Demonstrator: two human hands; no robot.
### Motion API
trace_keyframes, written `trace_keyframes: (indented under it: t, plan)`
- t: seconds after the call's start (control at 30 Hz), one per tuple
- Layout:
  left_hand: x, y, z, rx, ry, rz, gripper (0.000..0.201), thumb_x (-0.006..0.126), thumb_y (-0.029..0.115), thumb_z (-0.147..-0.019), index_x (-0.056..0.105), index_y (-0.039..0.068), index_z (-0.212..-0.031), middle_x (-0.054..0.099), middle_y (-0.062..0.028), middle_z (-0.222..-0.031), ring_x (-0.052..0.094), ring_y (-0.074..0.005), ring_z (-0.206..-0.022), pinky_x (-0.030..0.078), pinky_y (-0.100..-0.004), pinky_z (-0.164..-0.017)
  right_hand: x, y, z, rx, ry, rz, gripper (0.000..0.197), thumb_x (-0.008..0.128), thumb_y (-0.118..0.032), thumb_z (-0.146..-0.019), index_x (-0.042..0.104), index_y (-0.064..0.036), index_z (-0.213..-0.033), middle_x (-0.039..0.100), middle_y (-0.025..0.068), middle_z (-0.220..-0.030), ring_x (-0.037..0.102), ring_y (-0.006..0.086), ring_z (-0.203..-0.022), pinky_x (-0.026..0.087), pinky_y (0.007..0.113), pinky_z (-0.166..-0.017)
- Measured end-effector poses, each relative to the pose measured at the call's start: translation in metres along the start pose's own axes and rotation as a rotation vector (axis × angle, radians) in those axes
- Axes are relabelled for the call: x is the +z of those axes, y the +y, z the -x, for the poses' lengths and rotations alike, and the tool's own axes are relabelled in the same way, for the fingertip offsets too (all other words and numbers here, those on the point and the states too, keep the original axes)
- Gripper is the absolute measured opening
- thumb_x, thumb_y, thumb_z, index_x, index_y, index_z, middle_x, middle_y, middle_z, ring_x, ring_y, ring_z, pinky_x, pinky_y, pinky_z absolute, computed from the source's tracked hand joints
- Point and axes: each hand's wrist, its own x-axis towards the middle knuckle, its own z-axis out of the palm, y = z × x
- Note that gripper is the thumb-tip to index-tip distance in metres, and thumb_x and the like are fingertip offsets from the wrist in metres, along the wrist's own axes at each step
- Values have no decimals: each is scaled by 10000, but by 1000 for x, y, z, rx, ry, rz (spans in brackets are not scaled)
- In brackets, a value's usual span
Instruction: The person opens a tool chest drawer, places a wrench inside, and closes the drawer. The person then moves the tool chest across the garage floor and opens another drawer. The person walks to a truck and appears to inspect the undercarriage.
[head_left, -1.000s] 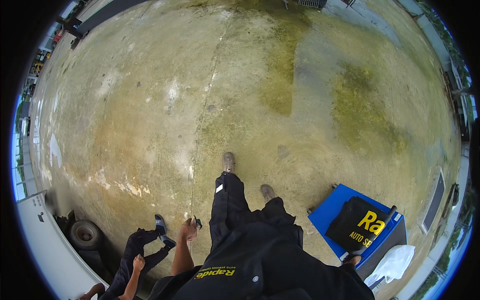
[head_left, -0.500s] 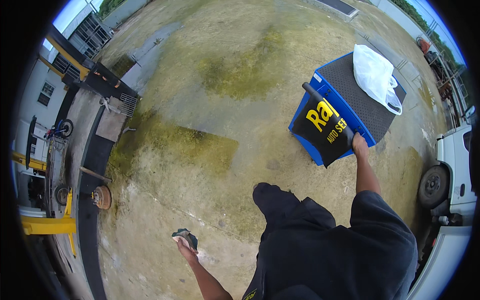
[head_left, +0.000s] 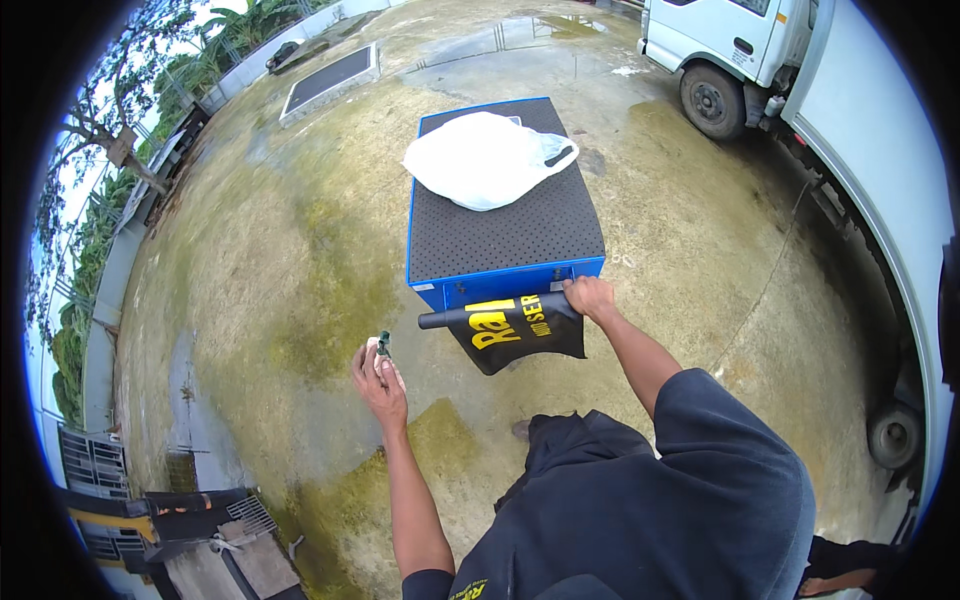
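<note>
Here, right hand (head_left: 590, 298) curls round handle (head_left: 434, 320); yellow lettering (head_left: 491, 328) marks black cover (head_left: 548, 342) beside that hand; left hand (head_left: 381, 393) half-curls round rag (head_left: 384, 350).

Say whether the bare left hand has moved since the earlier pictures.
Yes: judged against the blue boxy cart with a black top, the left hand is now closer.

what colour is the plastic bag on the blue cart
The bag is white, best seen in the head view.

Turned right in the last second, now facing the cart (head_left: 500, 240) head-on; brought the left hand (head_left: 383, 393) and its cloth (head_left: 384, 344) nearer the handle (head_left: 434, 321), and the truck (head_left: 880, 140) to upper right.
</note>
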Motion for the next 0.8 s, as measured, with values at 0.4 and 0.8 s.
trace_keyframes:
  t: [0.4,0.8]
  plan:
    - [-40,38,144,376,-609,-284,759,874,340,-805,527,123,-1444,554,-217,-1373,518,-412,-1316,365,-534,-1159,34,5,244,124,-118,-6,649,357,-511,-1064,749,-28,-1249,722,200,-1315,667,375,-1258,512,492,-1083]
    - [-181,35,303,342,-968,-343,842,937,502,-700,597,125,-1371,703,-230,-1053,685,-453,-1037,549,-539,-898,88,9,528,58,136,-297,646,391,-528,-1042,764,-29,-1212,740,210,-1263,699,373,-1199,548,486,-1031]
